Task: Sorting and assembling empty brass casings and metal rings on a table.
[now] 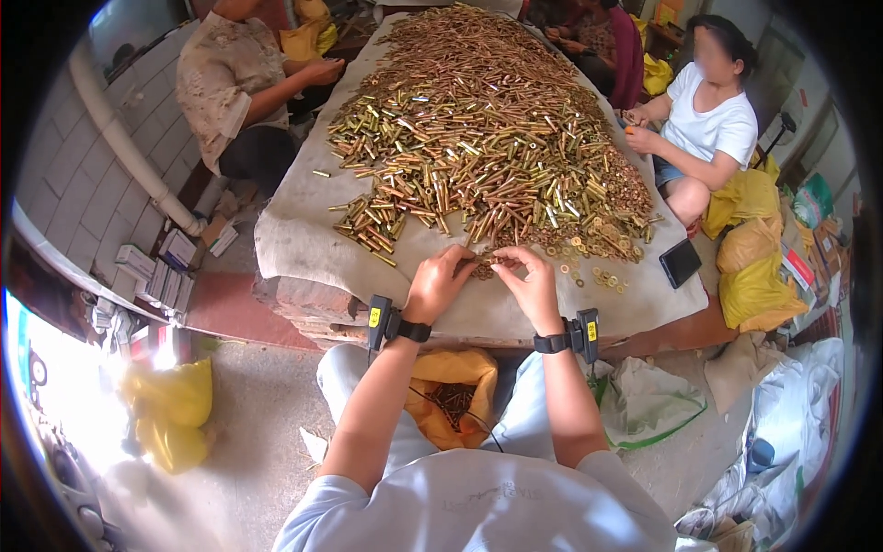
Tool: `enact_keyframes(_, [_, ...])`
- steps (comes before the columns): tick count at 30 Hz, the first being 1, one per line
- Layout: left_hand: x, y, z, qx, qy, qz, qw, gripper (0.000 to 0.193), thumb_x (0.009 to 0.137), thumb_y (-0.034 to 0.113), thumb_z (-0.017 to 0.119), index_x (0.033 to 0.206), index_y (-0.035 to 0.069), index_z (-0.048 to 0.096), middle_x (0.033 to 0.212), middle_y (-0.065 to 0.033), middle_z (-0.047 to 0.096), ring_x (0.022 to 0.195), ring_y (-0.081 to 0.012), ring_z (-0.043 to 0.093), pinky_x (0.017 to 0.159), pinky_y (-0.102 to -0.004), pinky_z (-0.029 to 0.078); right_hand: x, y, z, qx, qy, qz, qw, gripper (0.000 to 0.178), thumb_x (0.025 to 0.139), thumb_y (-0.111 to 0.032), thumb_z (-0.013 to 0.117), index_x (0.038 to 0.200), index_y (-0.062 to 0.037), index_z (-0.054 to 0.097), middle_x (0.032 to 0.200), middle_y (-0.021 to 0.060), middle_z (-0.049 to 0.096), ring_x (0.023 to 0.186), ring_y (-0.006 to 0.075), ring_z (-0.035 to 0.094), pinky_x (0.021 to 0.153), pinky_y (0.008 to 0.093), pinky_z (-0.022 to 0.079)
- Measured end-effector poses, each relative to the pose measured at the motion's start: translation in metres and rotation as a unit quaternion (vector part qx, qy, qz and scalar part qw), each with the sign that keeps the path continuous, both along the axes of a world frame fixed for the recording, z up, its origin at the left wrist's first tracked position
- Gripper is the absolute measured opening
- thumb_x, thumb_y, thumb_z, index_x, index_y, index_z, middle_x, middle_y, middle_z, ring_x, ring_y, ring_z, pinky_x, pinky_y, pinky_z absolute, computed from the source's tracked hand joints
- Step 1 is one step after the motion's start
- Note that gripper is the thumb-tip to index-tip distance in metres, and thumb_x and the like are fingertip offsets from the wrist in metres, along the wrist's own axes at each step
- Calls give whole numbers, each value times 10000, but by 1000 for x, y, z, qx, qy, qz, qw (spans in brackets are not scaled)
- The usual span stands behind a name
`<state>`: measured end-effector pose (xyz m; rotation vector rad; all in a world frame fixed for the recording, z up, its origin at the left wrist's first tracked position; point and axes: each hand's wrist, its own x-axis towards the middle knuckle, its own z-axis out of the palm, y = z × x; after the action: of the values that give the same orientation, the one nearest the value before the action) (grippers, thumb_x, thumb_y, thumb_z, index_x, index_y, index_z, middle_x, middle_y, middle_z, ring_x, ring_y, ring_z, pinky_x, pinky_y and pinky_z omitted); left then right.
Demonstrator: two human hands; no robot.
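A small metal piece (486, 258) sits between the fingertips of both hands, just above the near edge of the tabletop; its exact shape is too small to tell. The left hand (440, 283) pinches it from one side, and the right hand (531, 283) grips it from the other with thumb and fingers. Some small nuts (483, 273) lie just below the fingers. Beyond them, a broad heap of brass-coloured bolts (478, 138) covers much of the pale cloth (299, 235) on the tabletop. Loose washers (607, 281) lie to the right of the right hand, and a black phone (681, 263) rests near the right edge. Between the person's knees, an orange-yellow sack (425, 375) stands open, with metal parts (454, 401) inside. A co-worker in a white shirt (713, 115) sits at the right side, near bulging yellow sacks (756, 293).
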<state>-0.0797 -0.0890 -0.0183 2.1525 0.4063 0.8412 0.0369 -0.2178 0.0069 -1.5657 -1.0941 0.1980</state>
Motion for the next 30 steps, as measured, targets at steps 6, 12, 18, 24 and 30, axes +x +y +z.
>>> enact_keyframes(6, [3, -11, 5, 21, -23, 23, 999, 167, 789, 56, 634, 948, 16, 604, 887, -133, 651, 784, -247, 655, 682, -314, 515, 0, -5, 2, 31, -69, -15, 997, 160, 750, 0, 663, 907, -13, 632, 829, 32, 638, 716, 93, 568, 670, 225, 456])
enact_keyframes(12, [3, -39, 22, -6, -35, 35, 999, 143, 785, 106, 645, 887, 26, 585, 817, -146, 637, 721, -313, 628, 621, -359, 497, 0, -28, 21, 4, 1, 5, 1000, 186, 743, -5, 675, 924, -13, 633, 859, 27, 643, 742, 88, 575, 675, 228, 456])
enact_keyframes(18, [-3, -58, 31, -65, -35, 34, 997, 163, 778, 120, 662, 882, 19, 588, 800, -144, 643, 716, -286, 641, 619, -343, 497, -4, -43, 24, 38, 30, 41, 998, 233, 786, 29, 609, 1016, -6, 632, 921, 42, 643, 779, 100, 573, 713, 237, 458])
enact_keyframes(24, [-11, -63, 36, 7, -2, 39, 999, 161, 785, 140, 658, 865, 24, 580, 799, -140, 641, 712, -303, 631, 615, -352, 495, -6, -56, 39, 0, -83, 21, 996, 228, 779, 36, 598, 993, -27, 644, 856, 67, 618, 761, 160, 596, 682, 268, 464])
enact_keyframes(30, [-18, -69, 44, 79, 16, 50, 996, 139, 792, 135, 640, 860, 38, 567, 790, -133, 638, 700, -321, 620, 589, -382, 490, -5, -63, 53, -32, -298, -4, 954, 137, 773, -31, 621, 909, -34, 630, 824, 82, 595, 754, 254, 575, 678, 331, 462])
